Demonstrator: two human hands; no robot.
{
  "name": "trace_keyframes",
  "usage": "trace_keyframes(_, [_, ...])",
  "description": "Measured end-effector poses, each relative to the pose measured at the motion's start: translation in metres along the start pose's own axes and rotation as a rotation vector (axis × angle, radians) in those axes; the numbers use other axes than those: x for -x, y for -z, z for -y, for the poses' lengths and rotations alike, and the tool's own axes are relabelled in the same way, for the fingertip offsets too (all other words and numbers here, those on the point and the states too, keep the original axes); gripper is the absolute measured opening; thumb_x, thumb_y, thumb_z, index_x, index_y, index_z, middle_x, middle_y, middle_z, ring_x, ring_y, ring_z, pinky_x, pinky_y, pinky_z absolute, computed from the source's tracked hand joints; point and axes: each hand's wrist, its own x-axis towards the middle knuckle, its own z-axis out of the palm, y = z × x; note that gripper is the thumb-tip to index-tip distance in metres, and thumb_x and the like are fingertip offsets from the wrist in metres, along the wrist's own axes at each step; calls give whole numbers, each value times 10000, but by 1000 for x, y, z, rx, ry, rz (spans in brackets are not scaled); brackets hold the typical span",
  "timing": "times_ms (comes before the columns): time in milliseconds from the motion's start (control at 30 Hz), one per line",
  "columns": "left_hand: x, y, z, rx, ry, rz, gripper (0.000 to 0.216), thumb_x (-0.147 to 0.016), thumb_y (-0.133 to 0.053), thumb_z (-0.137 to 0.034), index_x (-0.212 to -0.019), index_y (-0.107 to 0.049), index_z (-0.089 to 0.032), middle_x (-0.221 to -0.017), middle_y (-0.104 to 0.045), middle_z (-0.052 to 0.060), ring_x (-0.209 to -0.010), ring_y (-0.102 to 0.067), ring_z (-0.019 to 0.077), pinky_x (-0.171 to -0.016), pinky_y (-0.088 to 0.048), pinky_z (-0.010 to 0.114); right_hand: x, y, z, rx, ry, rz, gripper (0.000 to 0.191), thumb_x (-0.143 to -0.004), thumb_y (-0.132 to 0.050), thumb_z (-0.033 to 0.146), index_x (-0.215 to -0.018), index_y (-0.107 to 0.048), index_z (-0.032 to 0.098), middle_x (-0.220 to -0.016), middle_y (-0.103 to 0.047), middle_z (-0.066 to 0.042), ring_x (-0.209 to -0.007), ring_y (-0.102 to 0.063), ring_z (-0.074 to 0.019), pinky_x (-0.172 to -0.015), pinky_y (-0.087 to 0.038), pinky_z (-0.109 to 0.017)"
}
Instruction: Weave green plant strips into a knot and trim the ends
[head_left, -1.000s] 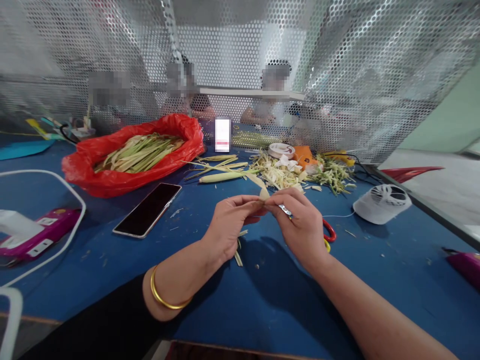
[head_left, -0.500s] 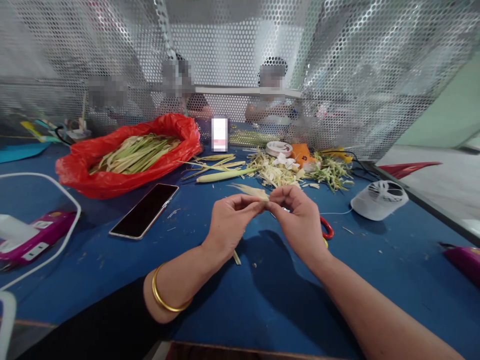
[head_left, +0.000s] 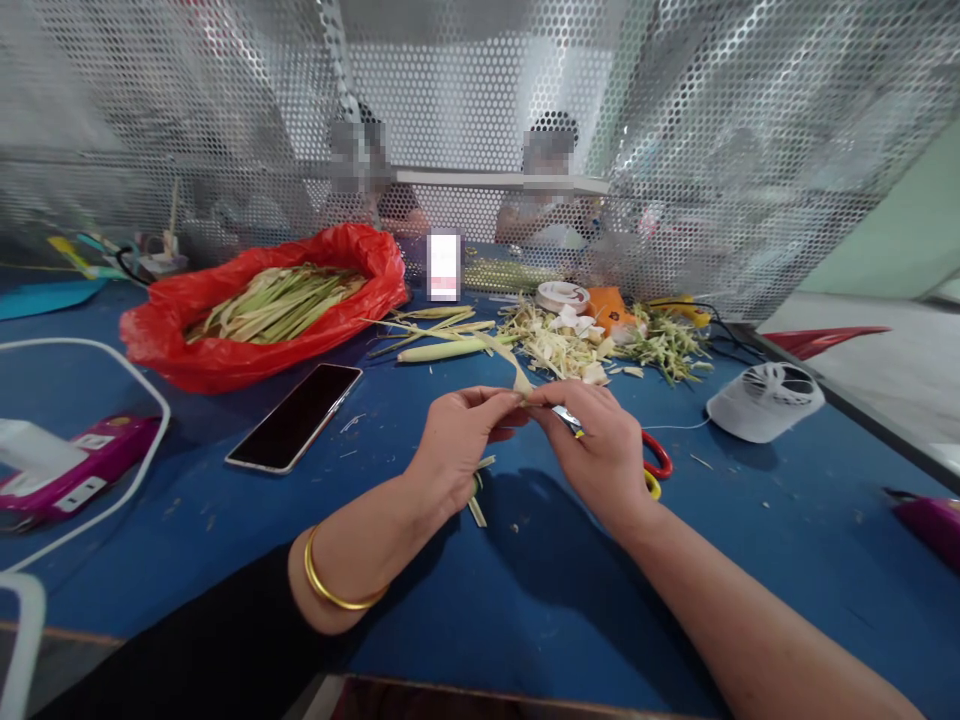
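My left hand pinches a pale plant-leaf strip between thumb and forefinger. At the same spot my right hand is closed on the strip's lower end, fingertips touching those of the left. The strip's free end rises and curves away to the upper left. Scissors with red and yellow handles lie partly hidden under my right hand, their metal showing between the fingers. Below my left hand lies a small green leaf scrap. Past my hands a thick pale-green stalk rests on the blue table.
A red plastic bag of leaf strips stands at left, a phone before it. Trimmings lie beyond my hands, near a tape roll. A white thread holder stands right. People sit behind the perforated screen.
The strip has turned from lying nearly level to rising up and leftward. My right hand has rolled slightly over it, and more of the scissors shows. The whole view has shifted slightly.
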Motion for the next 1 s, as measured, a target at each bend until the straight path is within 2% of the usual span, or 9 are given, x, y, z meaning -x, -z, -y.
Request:
trace_keyframes(200, [0,0,2,75,44,35,123,-647,-745,-237,-674,-665,-148,-671,-697,37,-682,-661,145,-689,-478,267,-1,0,2,-31,-29,19,146,-881,-525,142,-836,-618,245,-843,-679,-22,-836,-622,-192,-765,-443,-337])
trace_keyframes(433, [1,0,3,53,-15,35,143,-640,-758,-235,-717,-684,-141,-683,-698,38,-671,-662,145,-691,-498,272,-3,0,3,-197,-168,4,122,-845,-555,146,-773,-619,221,-795,-651,-25,-789,-608,-187,-736,-466,-325])
trace_keyframes(567, [1,0,1,29,-64,40,160,-652,-757,-241,-767,-694,-151,-698,-711,36,-681,-676,152,-688,-505,268,-4,-1,6,-257,-318,-33,64,-797,-605,176,-742,-628,201,-739,-663,-13,-729,-609,-175,-702,-479,-317])
trace_keyframes(633, [1,-1,1,0,-97,38,162,-653,-760,-252,-761,-697,-149,-692,-711,36,-674,-676,150,-691,-509,267,-4,-2,7,-339,-387,-48,11,-778,-624,192,-770,-616,195,-742,-667,-13,-724,-619,-175,-694,-495,-320])
trace_keyframes(767, [2,-2,-1,-45,-154,41,145,-660,-748,-245,-761,-706,-151,-711,-720,41,-676,-674,153,-707,-516,278,-4,-3,4,-550,-474,-58,238,-745,-652,182,-962,-555,197,-792,-669,-8,-745,-640,-169,-712,-517,-330])
trace_keyframes(833, [3,-2,0,-66,-182,50,130,-670,-734,-243,-758,-709,-151,-725,-723,42,-686,-672,154,-709,-518,278,-4,-3,2,-567,-488,-46,298,-739,-655,176,-1016,-544,195,-783,-660,1,-733,-636,-163,-712,-513,-328])
trace_keyframes(1000, [3,-1,1,-137,-211,75,134,-641,-739,-208,-758,-713,-147,-717,-716,31,-696,-660,146,-715,-516,267,-5,-2,-1,-495,-468,-23,254,-763,-630,187,-1011,-575,188,-721,-620,16,-677,-594,-146,-676,-487,-308])
